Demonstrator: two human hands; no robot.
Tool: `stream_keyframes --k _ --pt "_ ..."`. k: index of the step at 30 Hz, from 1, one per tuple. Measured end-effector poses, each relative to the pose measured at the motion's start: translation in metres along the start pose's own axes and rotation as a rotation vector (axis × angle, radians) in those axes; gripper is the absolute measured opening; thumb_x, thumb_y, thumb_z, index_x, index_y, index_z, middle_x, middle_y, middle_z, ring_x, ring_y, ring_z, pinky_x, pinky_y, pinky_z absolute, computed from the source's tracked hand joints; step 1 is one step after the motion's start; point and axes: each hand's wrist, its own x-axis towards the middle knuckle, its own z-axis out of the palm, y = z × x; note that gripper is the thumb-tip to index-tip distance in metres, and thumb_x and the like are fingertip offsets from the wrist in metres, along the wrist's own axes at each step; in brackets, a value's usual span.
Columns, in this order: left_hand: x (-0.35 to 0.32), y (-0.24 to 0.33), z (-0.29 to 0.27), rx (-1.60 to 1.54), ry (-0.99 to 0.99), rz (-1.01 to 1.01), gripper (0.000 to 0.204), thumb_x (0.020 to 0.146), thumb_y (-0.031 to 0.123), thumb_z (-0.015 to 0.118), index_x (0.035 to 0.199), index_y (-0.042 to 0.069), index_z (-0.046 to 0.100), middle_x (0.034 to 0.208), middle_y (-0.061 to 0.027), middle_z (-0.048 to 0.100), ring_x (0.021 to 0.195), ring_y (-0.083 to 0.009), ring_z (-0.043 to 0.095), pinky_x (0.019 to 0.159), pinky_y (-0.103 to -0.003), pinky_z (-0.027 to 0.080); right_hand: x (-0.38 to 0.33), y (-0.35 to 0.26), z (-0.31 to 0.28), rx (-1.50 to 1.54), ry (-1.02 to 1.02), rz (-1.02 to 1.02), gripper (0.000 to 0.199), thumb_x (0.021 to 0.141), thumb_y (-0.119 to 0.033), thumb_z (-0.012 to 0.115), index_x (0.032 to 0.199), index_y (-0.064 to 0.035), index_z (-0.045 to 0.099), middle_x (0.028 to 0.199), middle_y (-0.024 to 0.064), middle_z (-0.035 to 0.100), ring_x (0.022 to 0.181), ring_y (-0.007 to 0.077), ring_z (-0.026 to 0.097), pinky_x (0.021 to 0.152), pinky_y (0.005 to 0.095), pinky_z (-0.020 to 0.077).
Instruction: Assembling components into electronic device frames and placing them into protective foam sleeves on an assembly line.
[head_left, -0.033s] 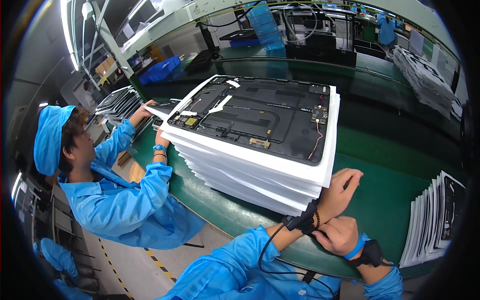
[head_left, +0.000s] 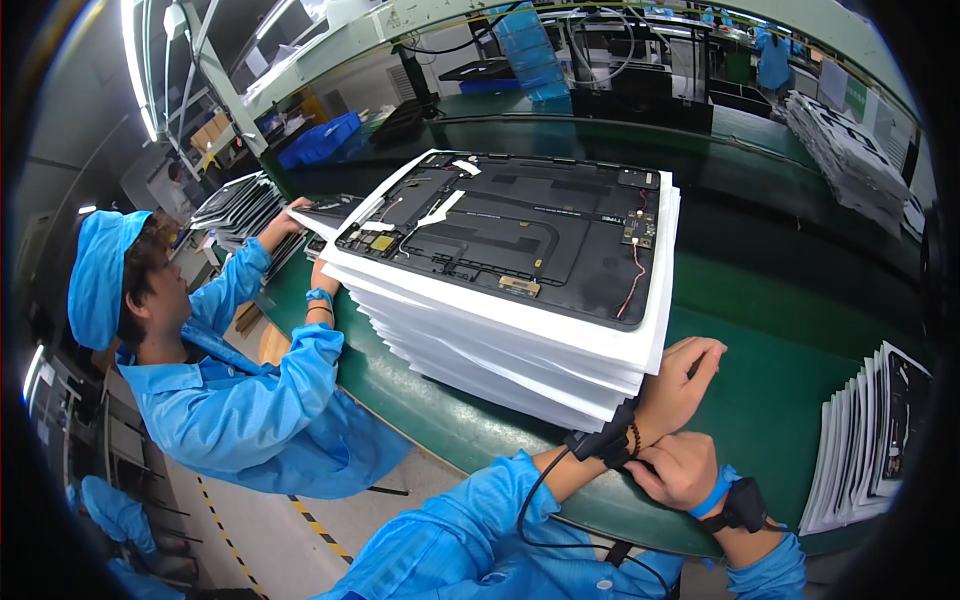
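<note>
A tall stack of white foam sheets [head_left: 480,345] stands on the green bench before me. On its top lies a black device back panel [head_left: 490,230] with small circuit boards, thin wires and white tape pieces. My left hand [head_left: 680,385] is beside the stack's near right corner, empty, its fingers loosely bent with a gap at the thumb. Just below it, my right hand [head_left: 682,472] is curled with the thumb toward my left wrist; its fingertips are partly hidden. Black wrist devices are strapped on both wrists, with a cable running from the left one.
At left a co-worker [head_left: 230,400] in blue holds a dark panel [head_left: 330,215] behind the stack. A second stack of sheets and panels [head_left: 865,440] stands at the right edge. White trays [head_left: 850,160] are piled at the far right. A blue bin [head_left: 320,140] sits far left.
</note>
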Motion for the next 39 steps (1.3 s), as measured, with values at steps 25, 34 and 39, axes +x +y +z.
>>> stream_keyframes --k 25,34,39 --pt "-0.006 -0.006 0.004 0.042 -0.051 -0.091 0.018 0.099 0.014 0.06 0.099 -0.001 0.071 0.073 -0.0079 0.068 0.064 -0.0116 0.064 0.055 -0.026 0.046 0.002 -0.002 -0.004 -0.042 0.04 0.034 0.023 0.066 -0.022 0.083 0.07 -0.0064 0.066 0.062 0.0041 0.058 0.054 0.0216 0.059 0.049 0.0341 0.0457" --pt "-0.006 0.005 -0.005 0.018 -0.108 -0.296 0.02 0.102 0.014 0.058 0.102 0.0 0.072 0.077 -0.0045 0.068 0.069 -0.0084 0.062 0.063 -0.024 0.05 0.0 0.0 -0.007 -0.021 0.062 0.05 0.022 0.075 -0.025 0.077 0.077 -0.0082 0.063 0.071 0.0053 0.06 0.064 0.0225 0.062 0.057 0.0354 0.05" --pt "-0.004 -0.015 -0.003 0.001 -0.151 -0.32 0.02 0.101 0.012 0.058 0.096 -0.002 0.072 0.072 -0.0043 0.065 0.065 -0.01 0.062 0.061 -0.025 0.05 -0.009 0.01 -0.002 -0.014 0.097 0.073 0.019 0.072 -0.016 0.073 0.074 -0.0069 0.057 0.071 0.0074 0.058 0.065 0.0247 0.062 0.058 0.0389 0.0504"
